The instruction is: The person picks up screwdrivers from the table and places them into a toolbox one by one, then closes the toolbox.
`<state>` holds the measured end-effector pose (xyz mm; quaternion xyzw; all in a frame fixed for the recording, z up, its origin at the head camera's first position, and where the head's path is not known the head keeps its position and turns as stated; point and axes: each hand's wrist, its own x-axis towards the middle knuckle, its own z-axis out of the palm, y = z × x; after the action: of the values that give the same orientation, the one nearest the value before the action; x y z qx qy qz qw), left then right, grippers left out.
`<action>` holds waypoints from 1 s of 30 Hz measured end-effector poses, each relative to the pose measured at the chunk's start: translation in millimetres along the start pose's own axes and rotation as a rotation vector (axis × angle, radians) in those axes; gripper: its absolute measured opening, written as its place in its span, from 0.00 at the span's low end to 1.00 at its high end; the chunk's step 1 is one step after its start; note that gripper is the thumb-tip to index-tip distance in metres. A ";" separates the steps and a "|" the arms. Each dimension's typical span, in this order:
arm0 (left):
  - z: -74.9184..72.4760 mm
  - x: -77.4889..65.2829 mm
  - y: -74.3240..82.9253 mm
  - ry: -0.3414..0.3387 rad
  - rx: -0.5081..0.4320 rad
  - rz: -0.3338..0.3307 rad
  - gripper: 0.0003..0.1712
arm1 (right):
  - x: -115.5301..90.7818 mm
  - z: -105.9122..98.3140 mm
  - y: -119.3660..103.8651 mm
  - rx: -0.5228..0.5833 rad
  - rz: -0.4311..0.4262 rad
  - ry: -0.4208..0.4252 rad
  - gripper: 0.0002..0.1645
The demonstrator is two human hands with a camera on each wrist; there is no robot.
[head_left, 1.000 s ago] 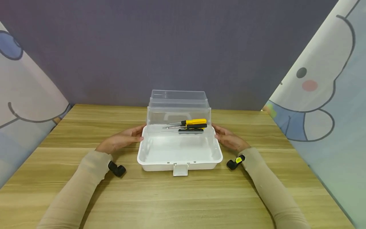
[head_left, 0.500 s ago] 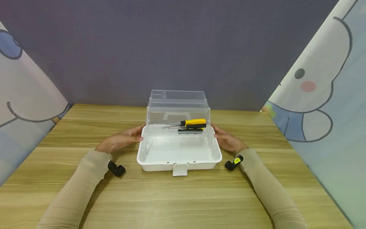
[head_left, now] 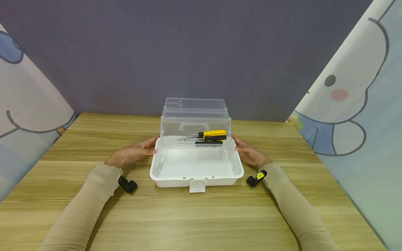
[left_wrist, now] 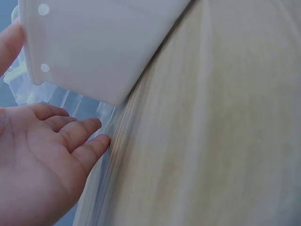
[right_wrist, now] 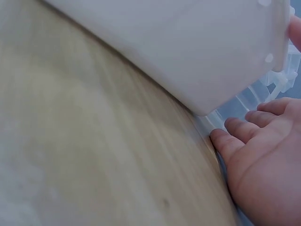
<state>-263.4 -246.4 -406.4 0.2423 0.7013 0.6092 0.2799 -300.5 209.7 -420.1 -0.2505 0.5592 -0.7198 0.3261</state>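
Observation:
A white plastic toolbox (head_left: 197,182) stands on the table, its clear lid (head_left: 195,104) raised at the back. Screwdrivers lie together toward its rear: one with a yellow handle (head_left: 215,133), others with black handles (head_left: 215,138). My left hand (head_left: 133,153) is at the box's left side, thumb on the rim, fingers loosely bent by the back corner. At the opposite side, my right hand (head_left: 251,153) likewise touches the rim with its thumb. Both wrist views show the palms apart from the white wall (left_wrist: 94,47), fingers relaxed behind it.
The wooden table (head_left: 201,219) extends in front of the box and to both sides. A dark grey panel (head_left: 194,52) rises behind the table. Cartoon-printed sheets (head_left: 351,139) hang at left and right. A small black camera (head_left: 128,184) sits on the left wrist.
Almost nothing differs. The whole head view shifts slightly, while both hands stay at the box's sides and the screwdrivers lie as before.

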 end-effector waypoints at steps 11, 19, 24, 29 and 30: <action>5.0 0.4 2.6 0.040 -0.019 -0.039 0.52 | 1.6 -1.4 1.1 -0.014 0.010 -0.007 0.46; 6.2 1.2 3.1 0.035 -0.033 -0.046 0.51 | 2.2 -6.9 2.6 -0.025 -0.006 -0.052 0.45; 6.0 0.7 3.3 0.022 -0.053 -0.055 0.50 | 3.6 -7.7 3.4 -0.001 -0.021 -0.071 0.46; 4.9 0.2 3.5 0.016 -0.064 -0.051 0.51 | 4.7 -7.3 2.3 0.014 -0.035 -0.060 0.49; 5.0 0.1 3.8 0.015 -0.066 -0.051 0.51 | 4.7 -7.1 2.2 0.016 -0.039 -0.059 0.49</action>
<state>-260.1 -242.3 -403.2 0.2106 0.6888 0.6264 0.2980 -308.3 210.3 -424.1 -0.2799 0.5387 -0.7226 0.3305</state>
